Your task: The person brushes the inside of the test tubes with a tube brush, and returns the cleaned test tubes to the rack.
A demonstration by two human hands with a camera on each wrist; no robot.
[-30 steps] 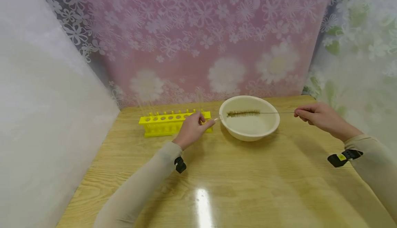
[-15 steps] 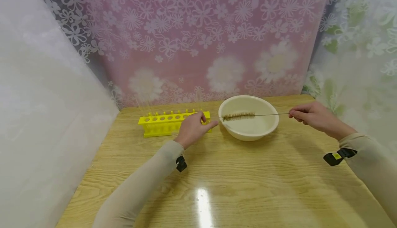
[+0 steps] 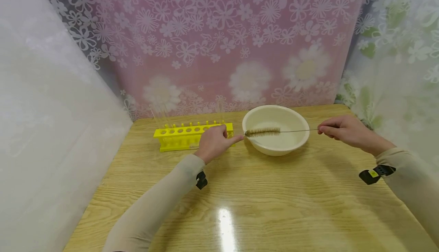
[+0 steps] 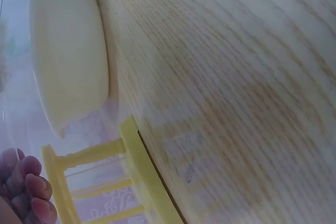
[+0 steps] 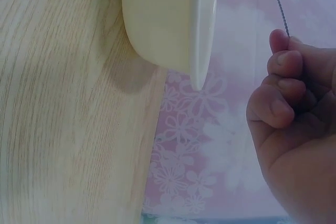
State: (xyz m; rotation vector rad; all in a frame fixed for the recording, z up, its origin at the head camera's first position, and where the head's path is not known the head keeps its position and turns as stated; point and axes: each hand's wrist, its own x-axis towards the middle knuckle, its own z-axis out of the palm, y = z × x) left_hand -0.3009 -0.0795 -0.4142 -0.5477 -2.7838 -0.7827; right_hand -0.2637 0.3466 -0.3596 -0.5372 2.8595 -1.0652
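Note:
My left hand (image 3: 217, 141) pinches a clear glass test tube (image 4: 9, 135), mostly hidden behind the fingers in the head view, with its mouth pointing right toward the bowl. My right hand (image 3: 350, 130) pinches the twisted wire handle (image 5: 279, 9) of a test tube brush (image 3: 263, 131), fingers curled in. The brush lies level over the white bowl (image 3: 278, 150), its bristled tip right at the tube's mouth by the left fingertips. Behind the left hand stands a yellow test tube rack (image 3: 176, 131).
Several clear tubes (image 3: 159, 117) stand in the rack's left end, others at its right end (image 3: 220, 111). Everything sits on a wooden table (image 3: 274, 202), with a pink flowered curtain (image 3: 219, 54) close behind and pale sheets on both sides.
The right hand has moved left and the brush has come left and slightly down, its tip now at the left fingertips. The left hand has shifted slightly right.

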